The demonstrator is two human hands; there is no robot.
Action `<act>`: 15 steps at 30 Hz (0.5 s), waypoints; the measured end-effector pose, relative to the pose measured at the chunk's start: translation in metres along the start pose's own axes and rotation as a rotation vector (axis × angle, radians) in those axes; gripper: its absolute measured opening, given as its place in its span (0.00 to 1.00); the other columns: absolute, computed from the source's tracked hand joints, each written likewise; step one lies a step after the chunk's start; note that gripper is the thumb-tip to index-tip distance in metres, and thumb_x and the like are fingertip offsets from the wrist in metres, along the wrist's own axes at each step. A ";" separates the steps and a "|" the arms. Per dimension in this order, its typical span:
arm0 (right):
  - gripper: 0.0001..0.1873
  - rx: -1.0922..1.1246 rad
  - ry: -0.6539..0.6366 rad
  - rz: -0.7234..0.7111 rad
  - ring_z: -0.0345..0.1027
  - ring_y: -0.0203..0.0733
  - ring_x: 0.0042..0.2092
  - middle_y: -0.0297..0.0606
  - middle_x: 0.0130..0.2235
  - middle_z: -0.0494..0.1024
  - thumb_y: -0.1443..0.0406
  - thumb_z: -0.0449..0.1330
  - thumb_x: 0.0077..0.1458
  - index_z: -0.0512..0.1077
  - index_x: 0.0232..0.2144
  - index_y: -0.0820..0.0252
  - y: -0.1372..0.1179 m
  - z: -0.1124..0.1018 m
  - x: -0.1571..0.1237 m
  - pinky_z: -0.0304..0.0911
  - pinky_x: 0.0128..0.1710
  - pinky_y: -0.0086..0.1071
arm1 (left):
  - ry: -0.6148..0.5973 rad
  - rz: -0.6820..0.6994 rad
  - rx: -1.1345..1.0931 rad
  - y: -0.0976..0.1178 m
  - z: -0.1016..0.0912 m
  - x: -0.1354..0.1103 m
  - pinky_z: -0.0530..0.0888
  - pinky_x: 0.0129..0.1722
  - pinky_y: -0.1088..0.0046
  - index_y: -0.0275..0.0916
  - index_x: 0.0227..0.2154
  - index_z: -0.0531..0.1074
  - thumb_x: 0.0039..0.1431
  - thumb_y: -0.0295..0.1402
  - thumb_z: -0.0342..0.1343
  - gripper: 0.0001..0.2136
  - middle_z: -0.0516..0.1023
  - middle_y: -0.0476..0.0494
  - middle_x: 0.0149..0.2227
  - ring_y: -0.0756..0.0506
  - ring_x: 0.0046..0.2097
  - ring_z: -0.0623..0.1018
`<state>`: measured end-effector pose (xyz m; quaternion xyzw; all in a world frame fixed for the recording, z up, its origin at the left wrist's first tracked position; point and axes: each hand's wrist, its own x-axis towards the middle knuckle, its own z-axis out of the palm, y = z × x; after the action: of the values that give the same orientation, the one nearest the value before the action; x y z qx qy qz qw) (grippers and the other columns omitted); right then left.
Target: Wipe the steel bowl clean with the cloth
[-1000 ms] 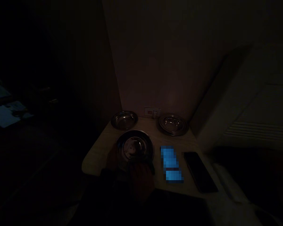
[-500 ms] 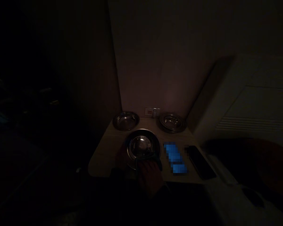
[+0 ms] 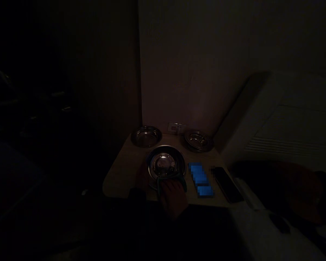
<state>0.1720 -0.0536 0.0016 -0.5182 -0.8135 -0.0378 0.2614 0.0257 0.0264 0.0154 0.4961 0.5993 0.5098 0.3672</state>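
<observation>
A shiny round metal bowl (image 3: 167,146) stands near the front of a small pale table (image 3: 119,170), its inside catching some light. My right hand (image 3: 174,195) presses a dark bluish-green cloth (image 3: 182,178) against the bowl's near right rim, fingers bent over the fabric. At the bowl's left side, my left hand (image 3: 142,177) grips the edge; it is very dim and most of its fingers are lost in shadow. Whether a second dish sits inside or under the bowl, I cannot tell.
Another metal bowl (image 3: 146,137) stands back left, and stacked metal dishes (image 3: 198,140) back right. A phone with a blurred blue screen (image 3: 201,178) and a dark phone (image 3: 228,185) lie on the right. Behind is a wall socket (image 3: 176,127); a pale panel (image 3: 293,108) leans right.
The view has shifted slightly. My right hand keeps the cloth at the bowl's near rim, with the cloth moved a little. My left hand stays at the bowl's left side.
</observation>
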 end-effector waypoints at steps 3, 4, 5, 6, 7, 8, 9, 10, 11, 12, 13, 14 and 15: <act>0.20 0.016 -0.014 0.005 0.64 0.48 0.49 0.42 0.48 0.75 0.68 0.57 0.52 0.70 0.49 0.61 0.000 0.000 0.000 0.54 0.53 0.44 | 0.006 0.051 -0.016 -0.005 0.001 0.002 0.68 0.54 0.65 0.36 0.42 0.72 0.60 0.30 0.42 0.15 0.77 0.40 0.46 0.44 0.49 0.75; 0.20 0.023 -0.018 0.005 0.64 0.48 0.50 0.42 0.48 0.75 0.68 0.57 0.52 0.69 0.49 0.61 0.001 0.001 0.000 0.54 0.54 0.44 | 0.015 0.068 -0.012 -0.006 0.002 0.003 0.68 0.54 0.66 0.36 0.42 0.72 0.59 0.30 0.44 0.14 0.77 0.41 0.45 0.43 0.48 0.75; 0.20 0.030 -0.020 0.005 0.64 0.48 0.50 0.42 0.48 0.75 0.68 0.57 0.52 0.69 0.49 0.61 0.001 0.001 0.000 0.54 0.54 0.44 | 0.034 0.081 -0.005 -0.008 0.002 0.003 0.68 0.53 0.66 0.37 0.41 0.72 0.58 0.30 0.45 0.13 0.77 0.41 0.45 0.43 0.48 0.75; 0.20 0.035 -0.021 0.008 0.64 0.48 0.50 0.42 0.48 0.75 0.67 0.57 0.52 0.69 0.49 0.62 0.001 0.002 -0.001 0.53 0.54 0.44 | 0.055 0.090 -0.003 -0.008 0.003 0.003 0.69 0.53 0.66 0.37 0.40 0.72 0.58 0.30 0.45 0.12 0.78 0.41 0.44 0.43 0.46 0.75; 0.21 0.041 -0.020 0.010 0.64 0.48 0.50 0.42 0.49 0.75 0.67 0.57 0.52 0.69 0.50 0.61 0.001 0.002 -0.001 0.53 0.54 0.44 | 0.075 0.096 -0.009 -0.009 0.004 0.002 0.69 0.52 0.66 0.37 0.40 0.72 0.58 0.30 0.45 0.12 0.78 0.41 0.43 0.43 0.45 0.75; 0.21 0.046 -0.017 0.013 0.63 0.48 0.50 0.42 0.49 0.75 0.67 0.57 0.52 0.69 0.50 0.61 0.001 0.003 -0.001 0.53 0.54 0.44 | 0.098 0.102 -0.013 -0.009 0.004 0.001 0.70 0.50 0.66 0.37 0.39 0.72 0.58 0.31 0.45 0.12 0.78 0.41 0.41 0.43 0.44 0.75; 0.21 0.051 -0.013 0.015 0.63 0.48 0.51 0.42 0.49 0.75 0.66 0.57 0.53 0.69 0.50 0.61 0.001 0.003 -0.001 0.53 0.54 0.44 | 0.122 0.105 -0.012 -0.009 0.003 0.000 0.71 0.49 0.66 0.37 0.37 0.73 0.57 0.32 0.47 0.11 0.78 0.41 0.40 0.43 0.42 0.75; 0.21 0.055 -0.007 0.015 0.63 0.48 0.51 0.41 0.50 0.74 0.66 0.57 0.53 0.69 0.50 0.61 0.002 0.004 -0.001 0.53 0.54 0.44 | 0.139 0.097 -0.011 -0.008 0.003 -0.001 0.72 0.47 0.66 0.37 0.35 0.73 0.56 0.32 0.49 0.09 0.77 0.42 0.38 0.42 0.40 0.75; 0.21 0.060 -0.001 0.013 0.63 0.48 0.51 0.41 0.50 0.74 0.66 0.57 0.53 0.68 0.51 0.60 0.002 0.004 -0.001 0.53 0.55 0.44 | 0.147 0.077 -0.011 -0.007 0.002 -0.002 0.72 0.46 0.66 0.38 0.33 0.72 0.55 0.33 0.51 0.07 0.77 0.43 0.35 0.43 0.38 0.75; 0.21 0.064 0.004 0.008 0.63 0.48 0.51 0.41 0.50 0.74 0.66 0.57 0.54 0.68 0.51 0.60 0.002 0.004 -0.001 0.53 0.55 0.44 | 0.150 0.054 -0.009 -0.006 0.001 -0.003 0.72 0.44 0.65 0.39 0.31 0.72 0.55 0.34 0.51 0.06 0.77 0.44 0.33 0.43 0.35 0.75; 0.20 0.067 0.010 0.002 0.63 0.47 0.51 0.41 0.50 0.74 0.66 0.57 0.54 0.68 0.51 0.60 0.002 0.005 -0.002 0.53 0.55 0.43 | 0.146 0.031 -0.028 -0.005 0.000 -0.003 0.73 0.42 0.65 0.39 0.29 0.71 0.55 0.35 0.51 0.07 0.76 0.45 0.30 0.43 0.34 0.75; 0.20 0.068 0.016 -0.003 0.63 0.47 0.51 0.41 0.50 0.75 0.66 0.57 0.54 0.68 0.51 0.60 0.003 0.005 -0.002 0.53 0.55 0.44 | 0.131 0.013 -0.066 -0.005 -0.001 -0.004 0.73 0.42 0.65 0.39 0.27 0.71 0.56 0.36 0.50 0.08 0.76 0.45 0.29 0.43 0.33 0.75; 0.20 0.068 0.021 -0.008 0.63 0.47 0.51 0.42 0.49 0.75 0.66 0.56 0.54 0.69 0.50 0.60 0.003 0.006 -0.002 0.53 0.55 0.44 | 0.109 0.002 -0.114 -0.004 -0.001 -0.003 0.72 0.43 0.65 0.40 0.27 0.71 0.57 0.38 0.49 0.10 0.76 0.45 0.29 0.43 0.34 0.75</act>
<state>0.1732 -0.0522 -0.0048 -0.5054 -0.8136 -0.0167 0.2871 0.0245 0.0228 0.0116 0.4463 0.5880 0.5698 0.3611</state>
